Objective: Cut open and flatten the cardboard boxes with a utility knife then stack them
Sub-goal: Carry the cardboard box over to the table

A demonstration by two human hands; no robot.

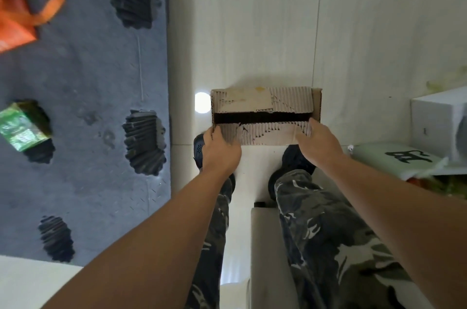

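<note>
A small brown cardboard box stands on the pale tiled floor in front of my feet. Its top flaps are torn, with bare corrugation showing, and a dark gap runs between them. My left hand grips the near flap at its left end. My right hand grips the same flap at its right end, fingers curled over the edge. No utility knife is in view.
A dark grey mat with ragged holes covers the floor on the left, bearing an orange bag and a green packet. A white box and a white bag sit at the right. My camouflage-trousered legs stand below.
</note>
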